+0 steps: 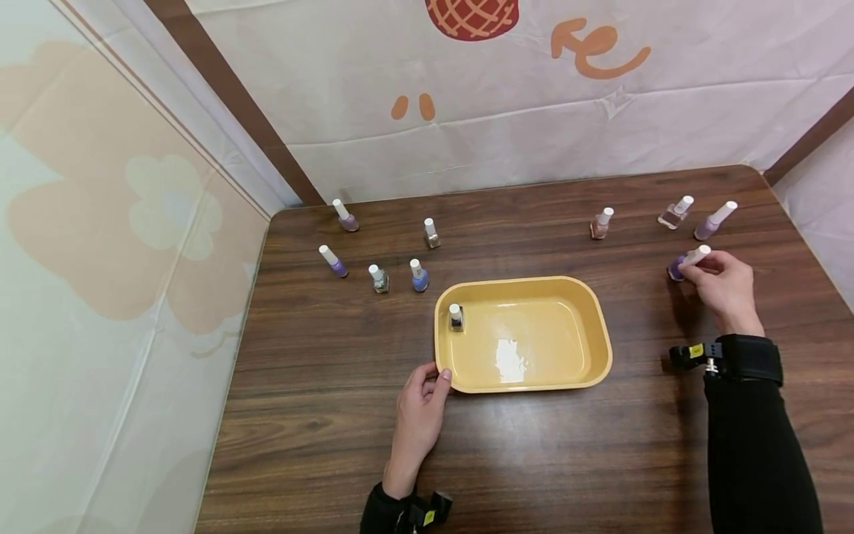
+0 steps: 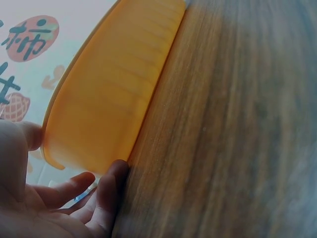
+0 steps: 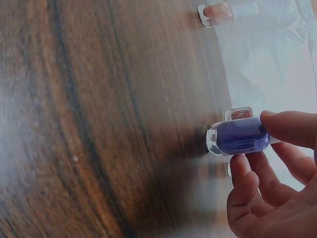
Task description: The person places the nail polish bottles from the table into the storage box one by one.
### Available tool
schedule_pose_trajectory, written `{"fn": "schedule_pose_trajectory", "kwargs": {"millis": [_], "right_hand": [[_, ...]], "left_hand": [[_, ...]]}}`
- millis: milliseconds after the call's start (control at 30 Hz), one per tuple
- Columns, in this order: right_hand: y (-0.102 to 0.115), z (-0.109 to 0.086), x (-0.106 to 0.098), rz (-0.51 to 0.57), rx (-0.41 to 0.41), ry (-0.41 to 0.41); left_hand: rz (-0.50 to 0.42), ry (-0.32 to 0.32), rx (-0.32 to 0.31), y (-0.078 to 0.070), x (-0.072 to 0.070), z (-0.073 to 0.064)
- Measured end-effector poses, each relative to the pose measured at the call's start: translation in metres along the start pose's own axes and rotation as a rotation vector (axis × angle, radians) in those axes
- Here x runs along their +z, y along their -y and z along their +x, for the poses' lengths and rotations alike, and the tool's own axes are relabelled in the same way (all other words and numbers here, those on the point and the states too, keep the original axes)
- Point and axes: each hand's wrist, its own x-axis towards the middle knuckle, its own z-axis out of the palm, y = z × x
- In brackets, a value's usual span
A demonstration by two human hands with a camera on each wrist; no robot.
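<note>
My right hand [image 1: 727, 291] pinches a purple nail polish bottle [image 3: 242, 136] by its white cap, thumb on one side and fingers on the other. The bottle is tilted, its glass base close to the tabletop. At the front left corner of a yellow tray [image 1: 534, 388], my left hand [image 1: 422, 408] grips the rim, thumb on top. In the left wrist view its fingertips [image 2: 119, 168] lie low against the tray's outer wall. Inside the tray, near its left end, stands a dark nail polish bottle [image 1: 457, 319] with a white cap.
Several nail polish bottles stand left of and behind the tray, among them a blue one [image 1: 419, 277] and a purple one [image 1: 333, 262]. At the back right are a pinkish-brown bottle [image 1: 600, 225], a dark one [image 1: 674, 215] and a lilac one [image 1: 712, 222]. A printed curtain [image 1: 507, 141] hangs behind the table.
</note>
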Motion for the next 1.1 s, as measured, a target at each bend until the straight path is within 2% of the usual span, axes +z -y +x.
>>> {"fn": "schedule_pose_trajectory", "kwargs": {"millis": [200, 667, 900, 1100], "right_hand": [[0.0010, -0.0001, -0.0014, 0.010, -0.002, 0.005], [0.0033, -0.0037, -0.0010, -0.019, 0.008, -0.044], [0.0033, -0.0048, -0.0006, 0.017, -0.002, -0.066], [0.0064, -0.0079, -0.0004, -0.044, -0.003, -0.087]], "left_hand": [[-0.002, -0.005, 0.001, -0.0001, -0.0001, -0.0004], [-0.007, -0.005, 0.015, -0.0007, -0.0007, -0.0019], [-0.010, 0.002, 0.015, 0.0007, -0.0010, -0.0020], [-0.014, 0.002, 0.016, 0.0009, -0.0012, -0.0019]]}}
